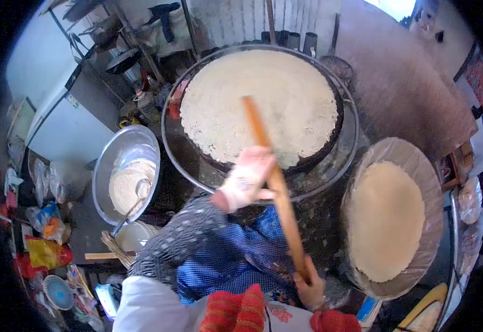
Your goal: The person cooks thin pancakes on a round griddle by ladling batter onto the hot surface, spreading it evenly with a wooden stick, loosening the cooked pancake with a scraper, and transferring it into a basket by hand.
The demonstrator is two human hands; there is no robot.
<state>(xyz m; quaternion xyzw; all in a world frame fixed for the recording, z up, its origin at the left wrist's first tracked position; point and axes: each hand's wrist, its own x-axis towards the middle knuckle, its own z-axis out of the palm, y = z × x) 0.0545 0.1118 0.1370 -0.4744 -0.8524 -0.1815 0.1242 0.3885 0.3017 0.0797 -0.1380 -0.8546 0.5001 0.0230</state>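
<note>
A long flat wooden stick (283,202) slants from over the griddle down toward my body. My left hand (248,172) is closed around its middle, with a pale covering at the wrist. Lower down, my right hand (311,288) grips the near end. Beneath the stick's far end, a wide layer of pale batter (252,110) covers most of the round dark griddle (338,119). The batter's near edge looks ragged and broken. Whether the stick touches the batter I cannot tell.
A metal ring (357,135) surrounds the griddle. To the left stands a metal basin (102,166) of batter with a ladle (142,189), above a pale bucket (134,237). At right, a plastic-lined basket (430,221) holds a pale round flatbread (386,221).
</note>
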